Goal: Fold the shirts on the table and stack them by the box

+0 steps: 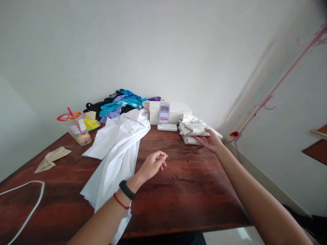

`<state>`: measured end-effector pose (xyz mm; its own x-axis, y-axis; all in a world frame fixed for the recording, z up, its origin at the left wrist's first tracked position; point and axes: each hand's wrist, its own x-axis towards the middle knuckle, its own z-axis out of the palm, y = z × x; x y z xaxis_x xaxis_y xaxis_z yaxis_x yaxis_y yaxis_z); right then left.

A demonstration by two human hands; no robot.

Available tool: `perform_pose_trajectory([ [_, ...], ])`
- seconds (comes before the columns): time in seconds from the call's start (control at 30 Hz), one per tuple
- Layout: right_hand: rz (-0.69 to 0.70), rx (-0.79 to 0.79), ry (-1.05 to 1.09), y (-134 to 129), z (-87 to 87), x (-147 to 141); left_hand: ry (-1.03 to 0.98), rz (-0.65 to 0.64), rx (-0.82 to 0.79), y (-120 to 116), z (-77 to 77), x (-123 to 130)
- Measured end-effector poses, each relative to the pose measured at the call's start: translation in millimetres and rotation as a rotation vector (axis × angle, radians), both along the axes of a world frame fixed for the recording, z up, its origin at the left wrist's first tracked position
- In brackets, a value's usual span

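My right hand (211, 141) is at a stack of folded white clothes (192, 126) with faint grey marks, at the back right of the table. Its fingers stretch along the stack's front side and the thumb lies against the upper layer; it touches the cloth without wrapping round it. My left hand (154, 163) hovers over the middle of the table, fingers loosely bent, with nothing visible in it. Left of it, a long white garment (116, 160) lies spread in loose folds from the back of the table to the front edge, partly behind my left forearm.
A white box (178, 110) and a small white case (167, 127) stand near the wall. Coloured clothes (125, 102) are heaped at the back left. A plastic cup with a straw (80, 131), a beige cloth (52, 159) and a white cable (38, 199) are left; a pink rack (278, 86) leans right.
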<state>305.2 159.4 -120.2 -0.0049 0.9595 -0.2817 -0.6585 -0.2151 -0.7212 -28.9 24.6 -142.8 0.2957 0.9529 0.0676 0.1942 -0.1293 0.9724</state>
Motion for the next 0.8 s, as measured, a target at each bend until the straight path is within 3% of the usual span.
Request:
perform_pose_trajectory([
  [0.3,0.053,-0.13,-0.128,-16,6.6,4,-0.017,0.006,-0.015,1,-0.1,-1],
  [0.47,0.517,-0.159,-0.179,-39,22.8,-8,-0.019,0.004,-0.022,2,-2.7,-1],
  [0.57,0.671,-0.149,-0.169,-46,31.9,-27,-0.014,0.01,-0.02,2,-2.6,-2],
  [0.67,0.601,-0.152,-0.098,-48,29.9,-58,0.001,0.013,-0.01,2,-0.6,-2],
  [0.8,0.315,-0.189,0.011,-54,13.0,-102,0.044,0.016,0.086,-1,2.6,-2],
])
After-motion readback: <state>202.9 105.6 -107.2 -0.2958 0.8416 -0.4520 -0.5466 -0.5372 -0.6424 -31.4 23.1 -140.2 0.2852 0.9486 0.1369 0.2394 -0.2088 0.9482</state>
